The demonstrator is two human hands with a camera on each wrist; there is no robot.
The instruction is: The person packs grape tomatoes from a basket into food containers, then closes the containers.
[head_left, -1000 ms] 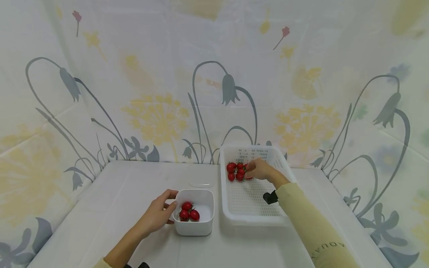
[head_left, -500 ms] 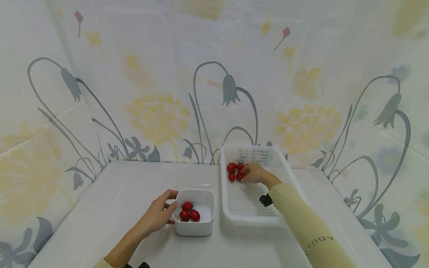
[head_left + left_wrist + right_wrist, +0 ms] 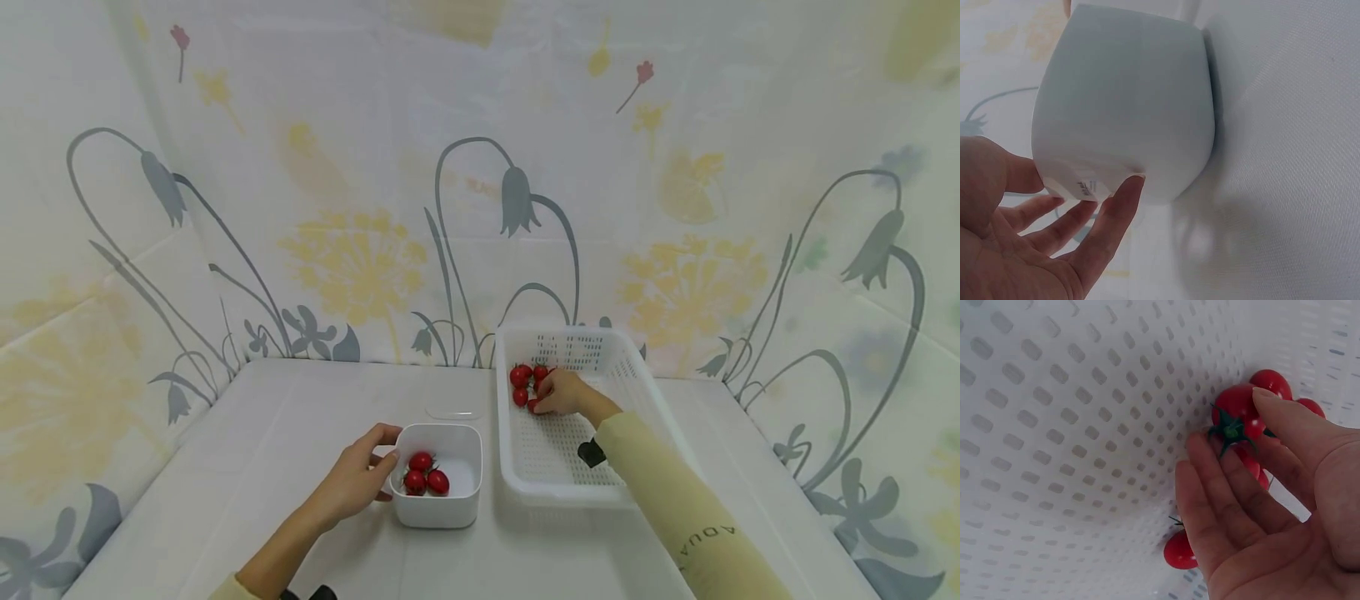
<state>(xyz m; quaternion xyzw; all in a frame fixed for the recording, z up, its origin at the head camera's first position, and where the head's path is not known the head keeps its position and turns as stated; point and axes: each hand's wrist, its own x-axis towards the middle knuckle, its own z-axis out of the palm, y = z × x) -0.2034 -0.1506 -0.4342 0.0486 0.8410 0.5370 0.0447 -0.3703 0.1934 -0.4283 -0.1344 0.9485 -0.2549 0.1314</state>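
Observation:
A white square container (image 3: 438,510) stands on the table with a few cherry tomatoes (image 3: 438,482) inside. My left hand (image 3: 358,475) rests at its left side, fingertips (image 3: 1127,190) touching the outer wall and thumb at the rim. In the white perforated basket (image 3: 504,450), my right hand (image 3: 566,393) pinches a cherry tomato (image 3: 1235,406) with a green calyx between thumb and fingers. More cherry tomatoes (image 3: 520,375) lie at the basket's left, partly hidden by that hand. One tomato (image 3: 1180,551) sits below the fingers in the right wrist view.
A thin, clear lid-like piece (image 3: 453,414) lies behind the container. Beyond the white table (image 3: 300,408) rises a flower-printed cloth backdrop (image 3: 360,167). The basket's raised walls surround my right hand.
My right hand has moved left and slightly toward me within the basket, onto a tomato at the near side of the group. The left hand and the container stay put.

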